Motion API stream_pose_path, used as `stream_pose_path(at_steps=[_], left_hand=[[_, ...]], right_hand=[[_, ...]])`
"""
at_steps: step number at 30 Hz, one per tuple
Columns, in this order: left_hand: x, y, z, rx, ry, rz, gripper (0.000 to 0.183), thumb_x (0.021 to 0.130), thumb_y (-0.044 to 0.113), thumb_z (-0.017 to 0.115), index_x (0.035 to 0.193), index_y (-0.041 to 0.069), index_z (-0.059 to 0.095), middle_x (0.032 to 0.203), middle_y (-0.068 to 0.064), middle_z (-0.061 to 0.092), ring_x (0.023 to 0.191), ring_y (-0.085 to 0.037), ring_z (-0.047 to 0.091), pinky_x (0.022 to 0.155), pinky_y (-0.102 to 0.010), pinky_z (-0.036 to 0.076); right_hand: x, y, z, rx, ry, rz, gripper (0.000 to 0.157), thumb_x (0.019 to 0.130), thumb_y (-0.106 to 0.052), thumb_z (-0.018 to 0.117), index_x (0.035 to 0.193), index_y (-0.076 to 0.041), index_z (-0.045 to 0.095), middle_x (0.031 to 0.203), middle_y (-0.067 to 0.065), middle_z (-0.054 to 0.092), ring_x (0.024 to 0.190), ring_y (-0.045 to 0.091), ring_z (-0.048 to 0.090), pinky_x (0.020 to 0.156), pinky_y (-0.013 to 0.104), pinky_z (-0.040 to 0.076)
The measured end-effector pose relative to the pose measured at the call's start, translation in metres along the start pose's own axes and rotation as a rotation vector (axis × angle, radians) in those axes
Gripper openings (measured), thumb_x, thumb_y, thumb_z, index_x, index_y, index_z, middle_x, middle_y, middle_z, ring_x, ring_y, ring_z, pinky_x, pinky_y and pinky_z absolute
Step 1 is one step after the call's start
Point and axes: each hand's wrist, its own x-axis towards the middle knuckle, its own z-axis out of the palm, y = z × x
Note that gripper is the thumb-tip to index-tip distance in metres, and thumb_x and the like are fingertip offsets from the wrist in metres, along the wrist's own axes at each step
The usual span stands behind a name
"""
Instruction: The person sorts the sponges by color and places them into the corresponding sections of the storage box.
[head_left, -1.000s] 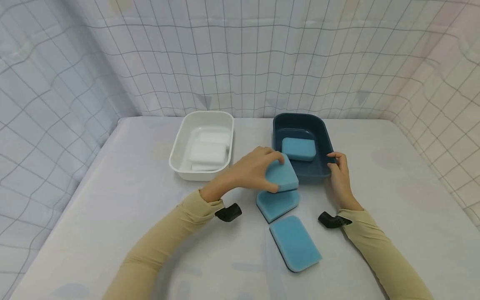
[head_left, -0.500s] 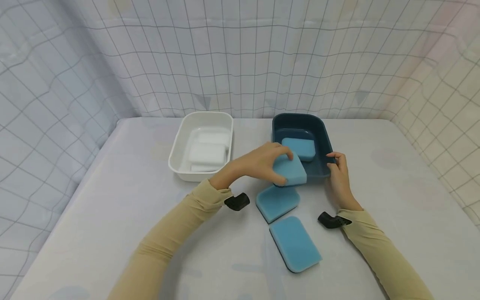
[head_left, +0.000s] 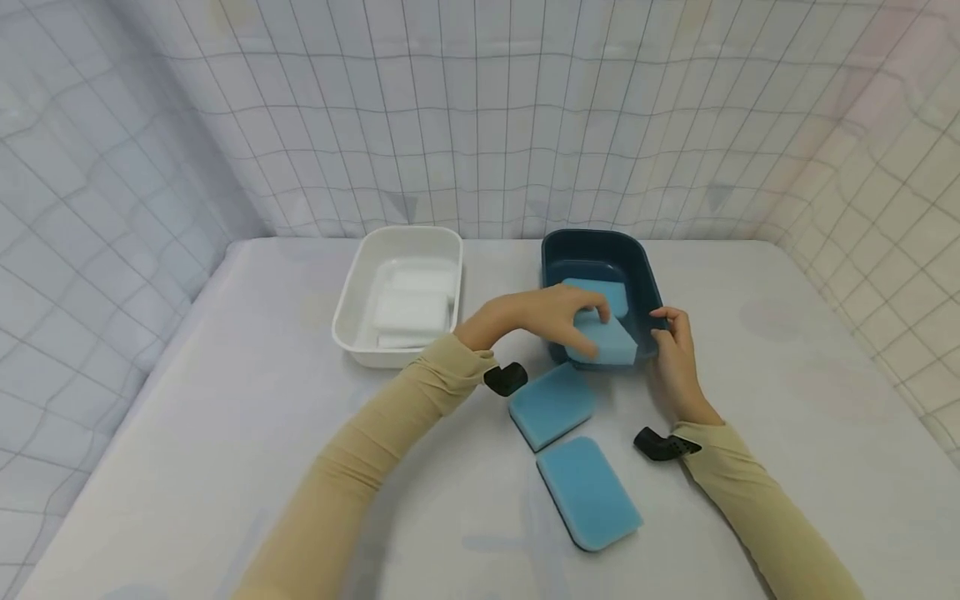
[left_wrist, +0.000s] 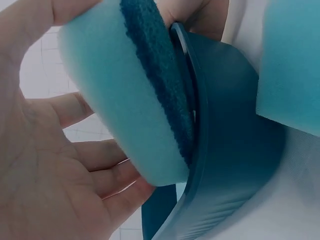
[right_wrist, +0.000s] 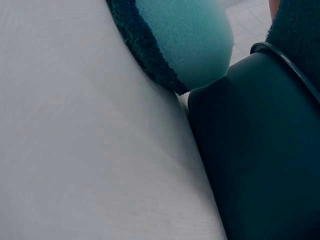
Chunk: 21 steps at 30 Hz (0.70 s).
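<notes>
My left hand (head_left: 558, 318) grips a light blue sponge (head_left: 609, 340) with a dark scouring layer beneath, over the near edge of the dark blue tub (head_left: 651, 287). In the left wrist view, thumb and fingers hold the sponge (left_wrist: 115, 95) by its sides, its dark face towards the tub's rim (left_wrist: 200, 100). My right hand (head_left: 678, 362) holds the tub's right side near the front corner. Another blue sponge (head_left: 611, 296) lies in the tub, partly hidden by the left hand. Two more sponges lie on the table: one (head_left: 551, 406) just before the tub, one (head_left: 590, 496) nearer me.
Left of the dark tub stands a white tub (head_left: 347, 321) with several white blocks (head_left: 411, 313) in it. The white-covered table (head_left: 225, 400) is bordered by grid-patterned curtains (head_left: 495, 125) at the back and both sides.
My left hand has carried its sponge rightward from above the farther table sponge to over the tub's near edge. The right hand keeps its hold on the tub's side.
</notes>
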Motion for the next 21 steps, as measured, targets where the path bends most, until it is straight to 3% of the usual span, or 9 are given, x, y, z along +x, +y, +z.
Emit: stream_pose_path(at_steps=[4,10,13,21], left_hand=[[0.007,-0.002,-0.003,-0.026,-0.065,-0.055,0.044,0.085,0.035,0.060,0.123,0.018,0.049,0.143,-0.007,0.043,0.134,-0.025,0.041,0.108,-0.038,0.039],[0.019,-0.006,0.000,-0.045,-0.095,-0.102,0.043,0.086,0.037,0.058,0.124,0.017,0.048,0.144,-0.006,0.042,0.133,-0.026,0.042,0.105,-0.039,0.042],[0.024,-0.007,0.004,-0.045,-0.122,-0.107,0.045,0.087,0.038,0.056,0.126,0.015,0.046,0.144,-0.006,0.042,0.133,-0.026,0.042,0.105,-0.039,0.042],[0.023,-0.012,-0.003,-0.033,-0.115,-0.162,0.046,0.087,0.038,0.056,0.126,0.017,0.045,0.145,-0.008,0.040,0.134,-0.026,0.040,0.107,-0.039,0.040]], right_hand=[[0.000,0.000,-0.001,-0.012,-0.005,-0.005,0.026,0.094,-0.003,0.028,0.109,-0.020,0.040,0.149,0.010,0.021,0.143,0.019,0.012,0.112,0.035,0.018],[-0.001,0.005,-0.004,-0.011,0.000,0.005,0.027,0.095,-0.004,0.027,0.113,-0.020,0.041,0.144,0.007,0.025,0.128,0.013,0.026,0.095,0.021,0.025],[-0.004,0.008,-0.008,-0.025,-0.005,0.025,0.028,0.096,-0.005,0.025,0.114,-0.022,0.039,0.145,0.006,0.023,0.125,0.010,0.025,0.093,0.020,0.023],[-0.001,0.003,0.001,0.040,-0.015,0.026,0.029,0.096,-0.005,0.025,0.110,-0.026,0.040,0.146,0.005,0.021,0.126,0.010,0.022,0.095,0.020,0.022]])
